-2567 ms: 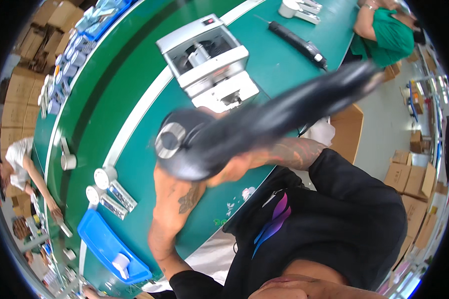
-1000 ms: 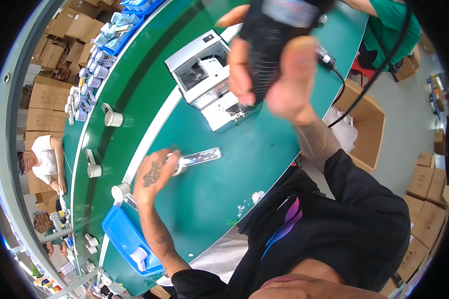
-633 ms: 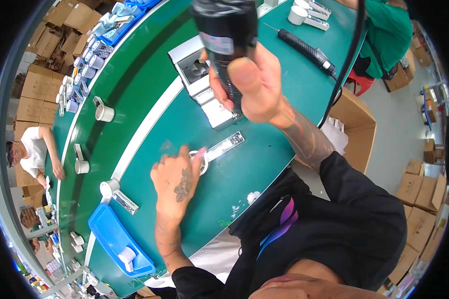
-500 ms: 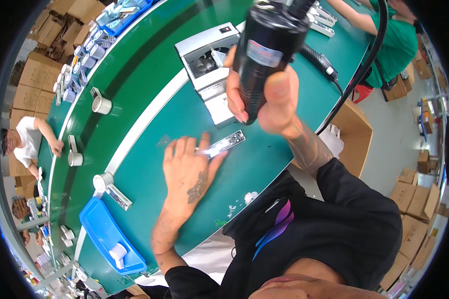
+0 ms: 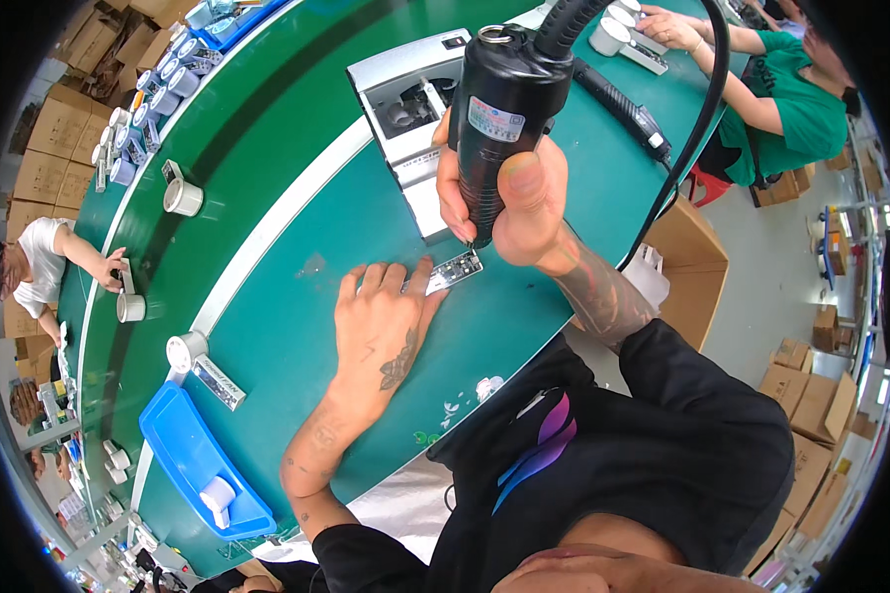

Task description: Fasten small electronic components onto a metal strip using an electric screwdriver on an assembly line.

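My right hand (image 5: pixel 529 212) is wrapped round a black electric screwdriver (image 5: pixel 512 84), held upright with its cable rising from the top. Its tip points down at the far right end of a narrow strip with a circuit board (image 5: pixel 457 269); whether it touches cannot be made out. My left hand (image 5: pixel 376 331) lies low over the strip's other end, thumb on the near side and fingers on the far side, gripping it against the green table (image 5: pixel 366 445). The fingers hide that end. Just beyond stands a grey-white machine (image 5: pixel 405 74) with an open top recess.
A blue tray (image 5: pixel 163 425) holds a white round part; another white cup-like part (image 5: pixel 186 351) lies beside it. A green conveyor belt (image 5: pixel 237 119) carries more. A black handheld tool (image 5: pixel 623 114) lies at right. Co-workers sit left and far right; a carton (image 5: pixel 697 252) stands below the table edge.
The screwdriver has come down and left to the strip's end. My left hand covers more of the strip. The left co-worker's hand is now at a white part; the green-shirted co-worker leans into view.
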The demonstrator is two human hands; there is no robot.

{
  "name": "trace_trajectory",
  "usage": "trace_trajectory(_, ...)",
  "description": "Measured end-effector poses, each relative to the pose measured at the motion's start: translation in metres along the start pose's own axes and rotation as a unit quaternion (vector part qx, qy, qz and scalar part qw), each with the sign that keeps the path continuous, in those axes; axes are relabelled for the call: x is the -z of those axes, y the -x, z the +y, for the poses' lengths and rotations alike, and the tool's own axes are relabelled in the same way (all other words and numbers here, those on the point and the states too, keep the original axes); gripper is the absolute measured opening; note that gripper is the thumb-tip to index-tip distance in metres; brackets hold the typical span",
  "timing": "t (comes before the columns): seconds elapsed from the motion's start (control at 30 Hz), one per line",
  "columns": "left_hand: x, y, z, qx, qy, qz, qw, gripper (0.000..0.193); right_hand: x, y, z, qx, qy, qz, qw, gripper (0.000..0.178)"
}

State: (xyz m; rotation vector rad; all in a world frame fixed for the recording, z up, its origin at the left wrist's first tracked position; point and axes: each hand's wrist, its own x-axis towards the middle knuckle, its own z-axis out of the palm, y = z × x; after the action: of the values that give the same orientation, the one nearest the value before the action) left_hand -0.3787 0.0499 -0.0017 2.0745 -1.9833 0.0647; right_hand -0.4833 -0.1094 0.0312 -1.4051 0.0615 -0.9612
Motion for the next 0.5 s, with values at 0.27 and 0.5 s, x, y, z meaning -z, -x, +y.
trace_trajectory(0.27, 0.000, 0.000, 0.000, 0.001, 0.035, -0.023, 0.999, 0.027, 0.000, 0.012, 0.005, 0.018, -0.018, -0.003, 1.000, 0.086)
trace_trajectory(0.5, -0.003, 0.002, 0.000, 0.008, 0.008, -0.032, 0.999, 0.026, 0.020, 0.010, -0.020, 0.025, -0.198, -0.020, 0.980, 0.087)
